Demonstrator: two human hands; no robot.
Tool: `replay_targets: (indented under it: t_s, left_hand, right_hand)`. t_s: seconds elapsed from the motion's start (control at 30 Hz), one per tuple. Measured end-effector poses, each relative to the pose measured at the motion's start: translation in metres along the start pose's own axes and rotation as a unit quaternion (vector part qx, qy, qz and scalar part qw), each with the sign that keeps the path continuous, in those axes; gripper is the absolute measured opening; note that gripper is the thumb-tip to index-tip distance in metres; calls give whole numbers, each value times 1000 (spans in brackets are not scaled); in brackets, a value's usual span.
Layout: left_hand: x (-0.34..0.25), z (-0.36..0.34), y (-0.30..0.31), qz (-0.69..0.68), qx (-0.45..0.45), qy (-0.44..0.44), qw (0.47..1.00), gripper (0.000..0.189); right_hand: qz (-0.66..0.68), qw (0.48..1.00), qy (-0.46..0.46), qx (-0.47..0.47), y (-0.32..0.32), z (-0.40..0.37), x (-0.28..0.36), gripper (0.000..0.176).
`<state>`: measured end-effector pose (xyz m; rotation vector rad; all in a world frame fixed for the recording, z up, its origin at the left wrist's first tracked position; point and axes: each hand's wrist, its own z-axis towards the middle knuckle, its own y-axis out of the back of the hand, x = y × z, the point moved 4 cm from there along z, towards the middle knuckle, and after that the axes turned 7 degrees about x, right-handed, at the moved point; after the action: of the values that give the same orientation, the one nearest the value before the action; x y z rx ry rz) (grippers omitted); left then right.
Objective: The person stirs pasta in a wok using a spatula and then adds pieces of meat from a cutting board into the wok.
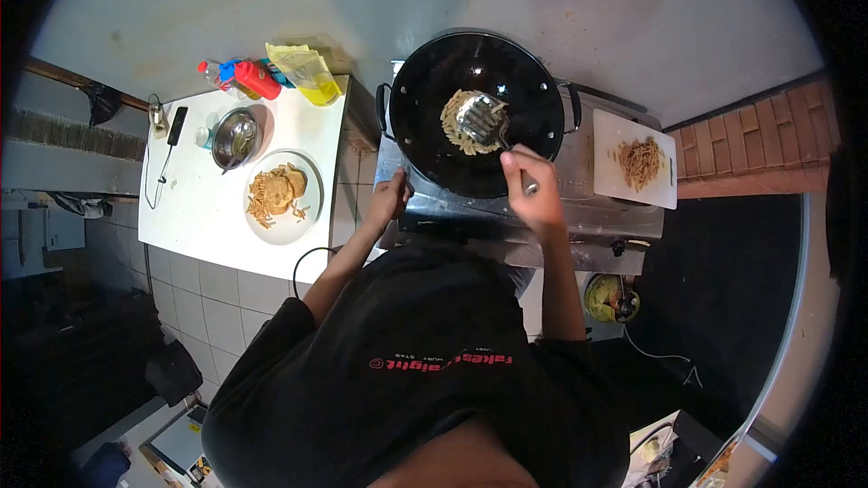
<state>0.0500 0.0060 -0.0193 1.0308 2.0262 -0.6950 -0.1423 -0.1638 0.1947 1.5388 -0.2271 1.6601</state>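
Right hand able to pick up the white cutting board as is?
Probably not: the right hand is gripping the spatula, though the way to the white cutting board looks open.

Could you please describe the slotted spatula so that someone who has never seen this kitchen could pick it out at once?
Find the large black wok on the metal stove. At its near side, the right hand holds the slotted spatula over the pale food strips inside. Its shiny, slotted metal sets it apart from the dark wok and the pale food strips.
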Motion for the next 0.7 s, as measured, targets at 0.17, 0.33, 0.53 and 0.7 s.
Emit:
replay_targets:
  t_s: [0.17,0.33,0.53,0.7]
  left_hand:
    - [1,3,1,11,2,-13,1000,64]
    - [-3,-3,0,15,4,11,1000,65]
    - [0,-1,0,4,-7,-18,1000,64]
    - [-2,-2,0,3,-2,4,1000,65]
  right_hand:
    - [-140,976,64,154,-7,-17,34,13]
    - [-165,961,113,190,-11,-34,47,7]
    - [-142,956,110,231,-15,-41,43,8]
    - [-199,957,93,191,-16,-35,34,10]
